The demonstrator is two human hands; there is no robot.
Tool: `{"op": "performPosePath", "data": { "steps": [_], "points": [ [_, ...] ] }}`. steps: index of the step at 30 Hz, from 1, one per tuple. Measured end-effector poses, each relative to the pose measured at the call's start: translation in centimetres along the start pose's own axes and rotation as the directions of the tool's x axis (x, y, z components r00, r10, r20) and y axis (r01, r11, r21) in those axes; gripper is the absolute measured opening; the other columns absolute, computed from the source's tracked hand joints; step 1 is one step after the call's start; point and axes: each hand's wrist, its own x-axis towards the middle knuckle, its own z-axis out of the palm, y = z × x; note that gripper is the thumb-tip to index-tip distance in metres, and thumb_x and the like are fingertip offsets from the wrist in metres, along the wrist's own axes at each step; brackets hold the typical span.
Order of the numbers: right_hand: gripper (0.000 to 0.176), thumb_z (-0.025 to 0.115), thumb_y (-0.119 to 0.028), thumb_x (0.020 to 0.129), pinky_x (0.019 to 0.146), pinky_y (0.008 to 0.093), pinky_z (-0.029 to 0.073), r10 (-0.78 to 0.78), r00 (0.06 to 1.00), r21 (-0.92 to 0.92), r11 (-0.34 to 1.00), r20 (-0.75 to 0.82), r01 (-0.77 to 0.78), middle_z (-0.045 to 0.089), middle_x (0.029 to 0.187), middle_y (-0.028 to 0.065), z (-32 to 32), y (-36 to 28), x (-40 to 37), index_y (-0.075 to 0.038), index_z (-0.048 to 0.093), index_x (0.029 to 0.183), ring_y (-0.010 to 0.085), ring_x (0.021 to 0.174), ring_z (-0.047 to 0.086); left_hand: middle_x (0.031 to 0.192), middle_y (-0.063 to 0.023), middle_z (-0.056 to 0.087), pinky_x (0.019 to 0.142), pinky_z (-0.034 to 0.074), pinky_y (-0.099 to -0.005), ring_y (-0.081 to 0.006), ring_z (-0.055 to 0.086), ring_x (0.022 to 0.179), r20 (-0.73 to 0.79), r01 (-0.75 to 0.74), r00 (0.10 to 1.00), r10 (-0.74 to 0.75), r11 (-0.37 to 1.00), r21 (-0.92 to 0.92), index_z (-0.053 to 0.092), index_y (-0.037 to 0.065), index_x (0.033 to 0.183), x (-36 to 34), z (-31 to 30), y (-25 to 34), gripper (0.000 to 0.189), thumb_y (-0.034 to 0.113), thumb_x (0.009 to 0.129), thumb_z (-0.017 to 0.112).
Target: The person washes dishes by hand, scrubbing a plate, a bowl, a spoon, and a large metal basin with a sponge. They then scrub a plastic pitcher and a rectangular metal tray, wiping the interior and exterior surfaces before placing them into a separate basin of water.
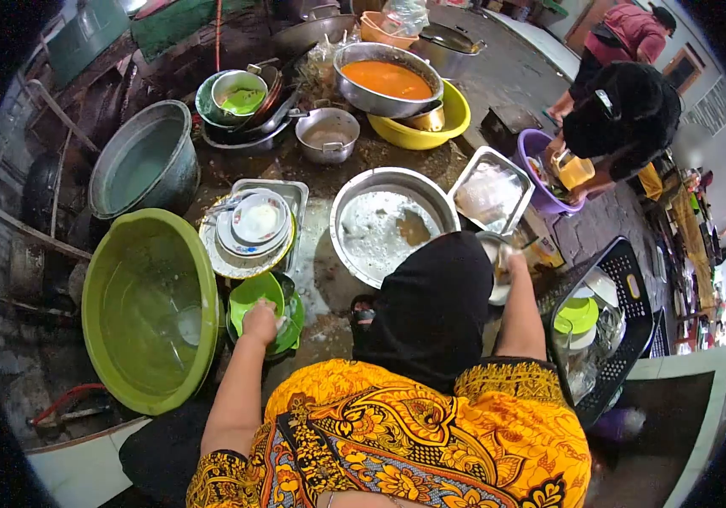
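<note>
My left hand [260, 322] is closed on the near edge of a light green bowl [250, 293], which rests among other green dishes [289, 326] on the ground. To my right, beyond my knee, my right hand [511, 259] is closed at a metal bowl [497, 292] that my knee partly hides; what its fingers hold is too small to make out. Between the hands stands a wide metal basin [342, 245] with white suds in it. Just past the green bowl, stacked plates [249, 245] carry a small white bowl [258, 218].
A large olive-green tub [96, 322] of water stands at left, a grey bucket [109, 182] behind it. A black crate [629, 326] with dishes is at right. Farther off are a pot of orange liquid [388, 80], a yellow tub [462, 118] and a person [621, 110] bent over a purple tub [532, 144].
</note>
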Motion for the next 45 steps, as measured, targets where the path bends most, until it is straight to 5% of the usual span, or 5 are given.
{"op": "performPosePath", "data": {
  "steps": [2, 9, 18, 23, 45],
  "points": [
    [0.048, 0.058, -0.038, 0.079, 0.076, 0.0443, 0.048, -0.188, 0.978, -0.584, 0.806, -0.094, 0.098, 0.060, 0.102, 0.0229, 0.1, -3.5, -7.1, 0.003, 0.058, 0.104, 0.0355, 0.091, 0.060, 0.104, -0.0146, 0.055, 0.081, 0.046, -0.0398, -0.0306, 0.054, 0.100, -0.347, -0.116, 0.932, 0.102, 0.993, -0.020, 0.062, 0.006, 0.099, -0.3, -1.0, -0.2, 0.029, 0.021, 0.075, 0.066],
    [0.032, 0.059, -0.016, 0.076, 0.075, 0.0438, 0.048, -0.603, 0.778, -0.275, 0.729, 0.178, 0.627, 0.059, 0.098, 0.0260, 14.2, -12.2, -9.9, -0.001, 0.057, 0.104, 0.0377, 0.091, 0.059, 0.127, -0.0146, 0.041, 0.100, 0.030, -0.0468, -0.0334, 0.036, 0.120, -0.747, 0.198, 0.657, -0.101, 0.979, 0.042, 0.049, 0.009, 0.122, -3.5, -9.5, -1.2, 0.057, 0.016, 0.069, 0.069],
    [0.091, 0.053, -0.058, 0.077, 0.101, 0.0413, 0.032, -0.225, 0.899, -0.242, 0.913, 0.376, 0.329, 0.043, 0.125, 0.0308, 28.4, -14.9, -7.6, 0.005, 0.023, 0.135, 0.0399, 0.121, 0.039, 0.129, -0.0172, 0.039, 0.102, 0.026, -0.0467, -0.0330, 0.036, 0.121, -0.578, 0.228, 0.789, -0.208, 0.973, -0.039, 0.026, 0.009, 0.138, -3.1, -6.8, -4.7, 0.076, 0.011, 0.072, 0.064],
    [0.032, 0.051, -0.016, 0.071, 0.083, 0.0399, 0.048, -0.249, 0.807, -0.343, 0.809, 0.535, 0.477, 0.061, 0.100, 0.0257, 32.4, -15.9, -9.5, 0.003, 0.066, 0.092, 0.0359, 0.095, 0.060, 0.127, -0.0183, 0.041, 0.102, 0.028, -0.0455, -0.0339, 0.039, 0.119, -0.569, 0.253, 0.791, -0.222, 0.967, -0.025, 0.025, 0.006, 0.138, -2.4, -7.2, -4.6, 0.072, 0.009, 0.075, 0.059],
    [0.050, 0.047, -0.044, 0.082, 0.081, 0.0397, 0.046, -0.495, 0.605, -0.192, 0.653, 0.624, 0.733, 0.062, 0.096, 0.0225, 34.1, -10.3, -17.0, 0.002, 0.066, 0.089, 0.0353, 0.090, 0.060, 0.128, -0.0222, 0.039, 0.102, 0.027, -0.0445, -0.0365, 0.039, 0.117, -0.556, 0.245, 0.800, -0.223, 0.969, -0.037, 0.019, 0.006, 0.140, -1.7, -7.0, -5.0, 0.075, 0.007, 0.076, 0.058]
  ]
}}
